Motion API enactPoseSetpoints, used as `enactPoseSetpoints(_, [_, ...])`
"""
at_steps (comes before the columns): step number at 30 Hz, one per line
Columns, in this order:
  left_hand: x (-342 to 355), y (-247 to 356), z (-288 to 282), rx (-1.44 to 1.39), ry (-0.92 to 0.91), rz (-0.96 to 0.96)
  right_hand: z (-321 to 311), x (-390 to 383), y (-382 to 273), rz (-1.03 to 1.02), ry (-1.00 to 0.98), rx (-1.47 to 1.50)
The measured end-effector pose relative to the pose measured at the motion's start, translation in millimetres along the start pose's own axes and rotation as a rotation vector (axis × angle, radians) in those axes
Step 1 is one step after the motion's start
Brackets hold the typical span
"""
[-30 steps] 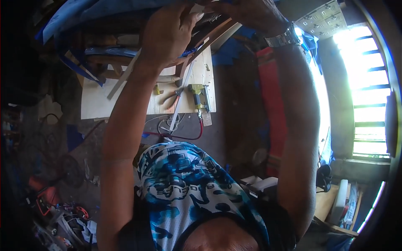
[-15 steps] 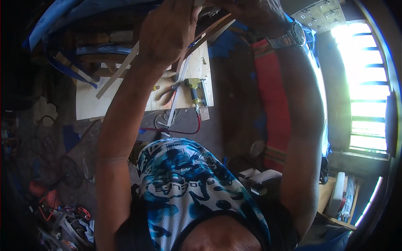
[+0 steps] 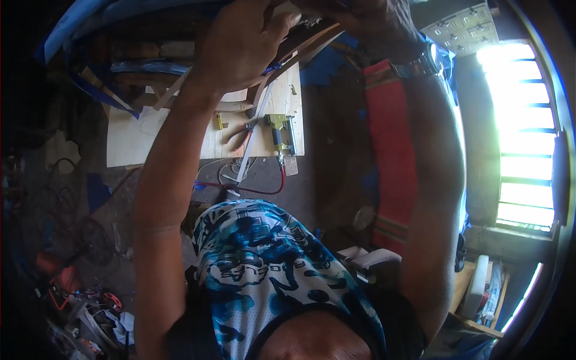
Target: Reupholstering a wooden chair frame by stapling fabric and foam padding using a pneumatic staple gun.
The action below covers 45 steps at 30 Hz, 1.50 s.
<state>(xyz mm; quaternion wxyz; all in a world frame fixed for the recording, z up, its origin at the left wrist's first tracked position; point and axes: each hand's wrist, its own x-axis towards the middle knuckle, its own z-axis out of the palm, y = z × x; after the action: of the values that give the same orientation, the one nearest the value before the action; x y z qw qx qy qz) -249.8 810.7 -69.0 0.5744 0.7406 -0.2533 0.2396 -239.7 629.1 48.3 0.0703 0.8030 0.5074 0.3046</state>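
Observation:
My left hand (image 3: 237,45) is raised at the top of the view, against a dark wooden frame (image 3: 306,47). Its fingers are curled, with the thumb pointing right; the upper edge cuts off whatever they grip. Close by on the right is my right hand (image 3: 375,27), in shadow, with a metal wristwatch (image 3: 420,65) on the wrist. Its fingers are mostly hidden by shadow and the picture's edge. Below the hands, a pale board (image 3: 135,141) carries orange-handled pliers (image 3: 242,137), an olive-yellow air stapler (image 3: 278,132) and a small yellow piece (image 3: 221,122).
A red hose (image 3: 276,189) runs from the stapler across the floor. Blue sheeting (image 3: 96,30) drapes over the frame at upper left. A red striped cloth (image 3: 390,156) lies at right, near a bright slatted window (image 3: 528,138). Clutter (image 3: 90,318) fills the lower left.
My left thumb has lifted and shows farther to the right. The right wrist has shifted slightly right and down. The view has moved a little; the pliers and stapler stay put.

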Motion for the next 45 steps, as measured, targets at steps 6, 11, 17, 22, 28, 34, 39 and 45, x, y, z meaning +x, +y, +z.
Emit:
enactPoseSetpoints(6, [7,0,-7,-0.131,-0.157,-0.131,-3,1,-2,-0.013,-0.005,-0.046])
enactPoseSetpoints(11, [4,-10,1,-0.413,-0.198,-0.270,26,-7,12,-0.020,0.222,0.259])
enactPoseSetpoints(17, [0,7,-6,0.091,-0.016,0.291,23,-14,15,-0.003,0.187,0.160])
enactPoseSetpoints(22, [-11,-1,-1,0.474,0.092,0.328,11,-9,4,0.043,0.102,0.103])
enactPoseSetpoints(28, [-6,7,-7,0.585,0.125,0.413,2,-6,-2,0.057,0.040,0.024])
enactPoseSetpoints(34, [-7,2,-3,0.750,-0.012,0.363,34,-24,17,0.000,0.316,0.242])
enactPoseSetpoints(39, [-5,-29,4,0.800,0.083,0.585,23,-16,6,0.040,0.167,0.070])
enactPoseSetpoints(45, [-4,-26,-2,0.734,0.065,0.597,28,-18,12,0.012,0.241,0.046])
